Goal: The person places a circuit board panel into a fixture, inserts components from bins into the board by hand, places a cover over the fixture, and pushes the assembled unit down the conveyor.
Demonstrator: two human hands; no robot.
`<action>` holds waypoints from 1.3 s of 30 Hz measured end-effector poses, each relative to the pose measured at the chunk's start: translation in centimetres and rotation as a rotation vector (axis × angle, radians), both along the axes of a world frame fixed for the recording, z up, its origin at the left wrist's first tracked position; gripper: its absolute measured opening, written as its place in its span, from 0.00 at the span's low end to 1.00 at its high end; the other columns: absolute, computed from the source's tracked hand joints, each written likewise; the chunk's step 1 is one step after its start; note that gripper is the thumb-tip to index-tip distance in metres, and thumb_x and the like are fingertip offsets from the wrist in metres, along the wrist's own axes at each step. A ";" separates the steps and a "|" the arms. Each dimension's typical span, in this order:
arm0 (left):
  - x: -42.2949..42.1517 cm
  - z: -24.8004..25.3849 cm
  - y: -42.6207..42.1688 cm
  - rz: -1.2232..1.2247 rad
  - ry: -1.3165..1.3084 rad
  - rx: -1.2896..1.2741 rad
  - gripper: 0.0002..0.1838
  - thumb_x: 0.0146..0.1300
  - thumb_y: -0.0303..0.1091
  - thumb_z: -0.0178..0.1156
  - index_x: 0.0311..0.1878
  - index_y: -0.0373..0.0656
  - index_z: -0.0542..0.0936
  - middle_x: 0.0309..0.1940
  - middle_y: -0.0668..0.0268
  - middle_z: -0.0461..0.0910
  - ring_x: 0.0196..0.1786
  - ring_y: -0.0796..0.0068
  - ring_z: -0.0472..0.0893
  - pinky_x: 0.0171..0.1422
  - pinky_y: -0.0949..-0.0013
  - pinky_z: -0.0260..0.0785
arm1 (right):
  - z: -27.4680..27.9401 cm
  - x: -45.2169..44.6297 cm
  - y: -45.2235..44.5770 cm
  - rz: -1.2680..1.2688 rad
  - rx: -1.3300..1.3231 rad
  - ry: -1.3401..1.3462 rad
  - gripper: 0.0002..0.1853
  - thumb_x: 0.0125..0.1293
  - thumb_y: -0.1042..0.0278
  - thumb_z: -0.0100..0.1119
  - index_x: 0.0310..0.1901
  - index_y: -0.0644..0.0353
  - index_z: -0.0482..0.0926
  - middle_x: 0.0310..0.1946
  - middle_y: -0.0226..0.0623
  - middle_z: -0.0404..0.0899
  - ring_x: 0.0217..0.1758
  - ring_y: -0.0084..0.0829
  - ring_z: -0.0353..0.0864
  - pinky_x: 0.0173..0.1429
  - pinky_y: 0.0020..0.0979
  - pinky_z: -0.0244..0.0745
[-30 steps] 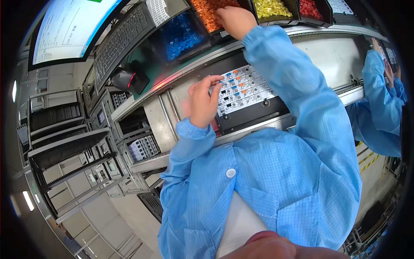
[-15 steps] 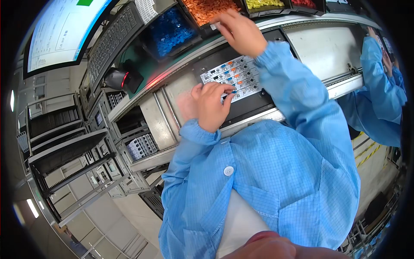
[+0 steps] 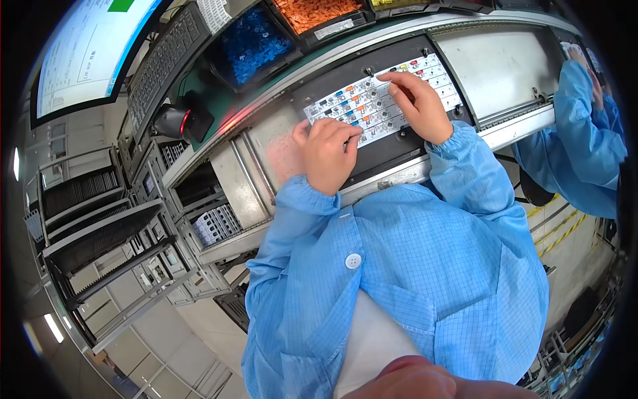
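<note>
White circuit boards [image 3: 385, 126] lie side by side in a black carrier frame [image 3: 332, 83], with small blue, orange, black, yellow and red parts in rows. My left hand [image 3: 327, 151] is over the lower left of the boards, fingers curled and the thumb near the index fingertip. Anything between those fingertips is hidden. Over the upper right half of the boards is my right hand [image 3: 422, 110], its index finger and thumb bent towards each other and the other fingers folded. Whatever it holds is too small to make out.
Behind the rail stand bins of blue parts [image 3: 252, 43], orange parts [image 3: 312, 12] and yellow parts [image 3: 392, 3]. A scanner with a red light [image 3: 171, 121], a keyboard [image 3: 166, 56] and a monitor [image 3: 93, 53] are at the left. Another person's sleeve [image 3: 575, 100] shows at the right.
My right hand has come back from the orange bin down to the boards. My left hand has stayed nearly in place at the lower left. The view has shifted slightly.
</note>
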State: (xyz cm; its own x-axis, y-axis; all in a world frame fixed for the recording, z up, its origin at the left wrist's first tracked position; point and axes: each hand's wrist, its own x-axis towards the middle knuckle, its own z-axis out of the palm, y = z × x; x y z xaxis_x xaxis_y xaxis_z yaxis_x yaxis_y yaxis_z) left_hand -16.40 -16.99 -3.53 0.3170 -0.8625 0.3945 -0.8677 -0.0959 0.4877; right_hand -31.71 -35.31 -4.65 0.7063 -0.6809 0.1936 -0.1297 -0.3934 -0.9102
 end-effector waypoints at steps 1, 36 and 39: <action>0.0 0.0 0.0 -0.005 -0.001 -0.003 0.05 0.58 0.31 0.76 0.36 0.54 0.91 0.36 0.77 0.88 0.50 0.72 0.84 0.71 0.49 0.54 | -0.2 0.0 0.0 0.012 0.008 0.017 0.14 0.81 0.72 0.57 0.61 0.61 0.84 0.43 0.31 0.85 0.40 0.21 0.79 0.45 0.25 0.76; 0.3 -0.6 2.2 0.065 0.107 -0.043 0.08 0.63 0.31 0.72 0.44 0.55 0.90 0.40 0.74 0.81 0.51 0.70 0.80 0.66 0.57 0.56 | 0.1 -1.1 1.8 0.184 -0.692 0.131 0.09 0.56 0.67 0.78 0.39 0.46 0.91 0.39 0.24 0.86 0.55 0.32 0.82 0.60 0.37 0.74; 0.2 -0.7 2.2 0.059 0.105 -0.047 0.08 0.63 0.30 0.72 0.44 0.55 0.90 0.40 0.74 0.81 0.51 0.70 0.80 0.66 0.57 0.57 | 0.2 -1.3 1.7 0.188 -0.732 0.132 0.10 0.55 0.67 0.77 0.39 0.46 0.91 0.39 0.23 0.86 0.55 0.32 0.82 0.60 0.37 0.74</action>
